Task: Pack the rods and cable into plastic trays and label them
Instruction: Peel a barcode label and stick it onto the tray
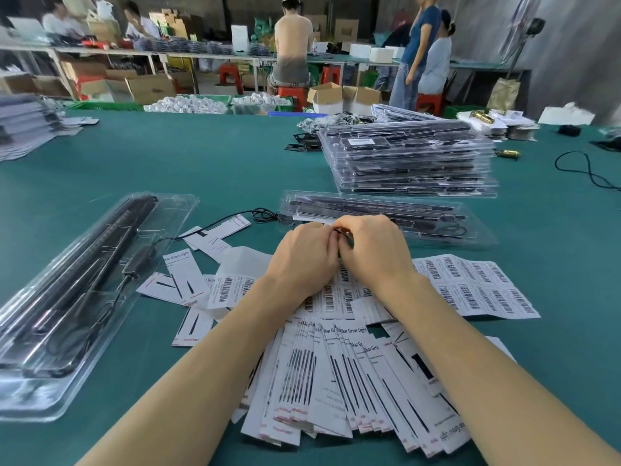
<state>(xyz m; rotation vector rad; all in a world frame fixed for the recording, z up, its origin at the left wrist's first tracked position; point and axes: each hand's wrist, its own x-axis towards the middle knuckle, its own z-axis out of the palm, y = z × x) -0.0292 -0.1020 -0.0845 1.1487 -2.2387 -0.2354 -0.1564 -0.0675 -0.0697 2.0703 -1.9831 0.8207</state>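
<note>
Both my hands meet over the heap of barcode label sheets (470, 284), just in front of the near tray (386, 216). My left hand (302, 260) and right hand (373, 250) have fingers curled, fingertips together, pinching something small and dark between them; I judge it a cable end or tie, too small to be sure. I work here because labels and tray are both within reach. The near tray lies crosswise, black rods (369, 208) seated in it, its cable (265, 215) trailing off the left end onto the green table (201, 156). A second filled tray (77, 297) sits angled at my left, apparently awaiting a label. Printed insert cards (336, 381) fan out near my forearms. Finished trays stack (410, 163) behind, well apart, out of the working zone.
</note>
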